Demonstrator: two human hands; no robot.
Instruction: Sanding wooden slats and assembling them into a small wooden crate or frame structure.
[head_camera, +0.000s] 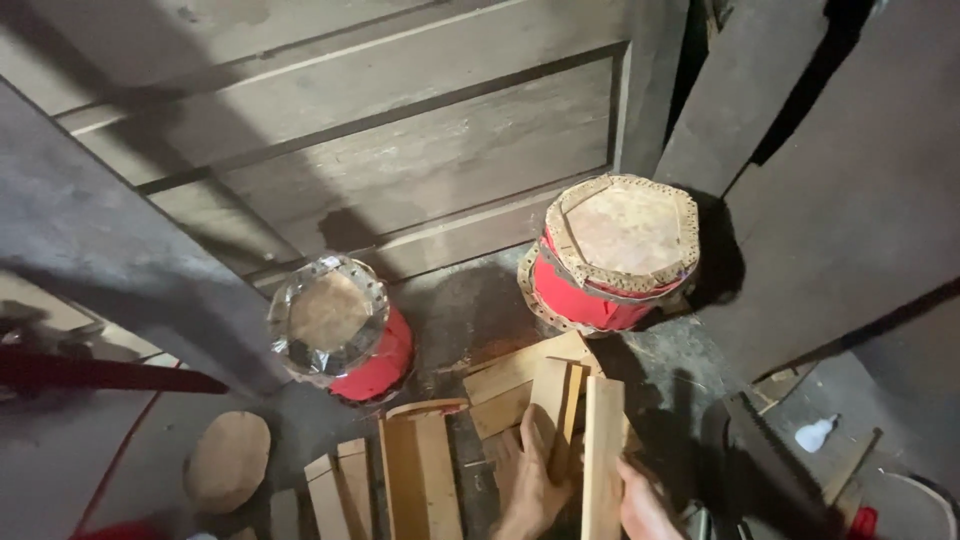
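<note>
L hand (530, 490): flat on wood offcuts (520, 385), fingers spread, grips nothing.
R hand (640, 510): closed round upright slat (603, 455), floor-level.
Risk: splinters; slat may tip onto red drum (612, 255).

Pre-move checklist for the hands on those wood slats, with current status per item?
1. Left hand on a slat: ok, it rests flat on the short wooden slat.
2. Right hand grip: ok, fingers wrap the edge of the long upright slat.
3. Slat pile stable: cannot tell, the pieces lie loosely overlapped.
4. Small red drum apart from the pile: ok, tilted on the floor, not touching the slats.
5. Large red drum apart from the pile: cannot tell, its base sits right by the top slats.
6. Lighting: not ok, deep shadow at right.
</note>
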